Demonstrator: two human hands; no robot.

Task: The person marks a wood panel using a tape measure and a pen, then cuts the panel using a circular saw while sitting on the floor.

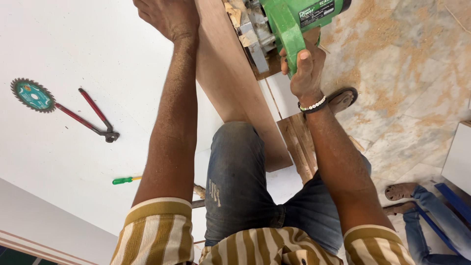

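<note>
A long brown wooden board (pixel 235 83) lies along the edge of a white panel (pixel 73 44). My left hand (pixel 169 17) presses flat on the surface beside the board's left edge at the top of the view. Around the handle of a green circular saw (pixel 289 22) my right hand (pixel 306 66) is closed; the saw rests on the board's far right side. My knee in blue jeans (pixel 235 172) rests on the near end of the board.
A loose toothed saw blade (pixel 32 95), red-handled pincers (pixel 91 117) and a green-handled screwdriver (pixel 125 180) lie on the white panel. Sawdust covers the marble floor (pixel 407 64). A sandalled foot (pixel 343 99) stands there. Another person's feet and jeans (pixel 417 201) are at the lower right.
</note>
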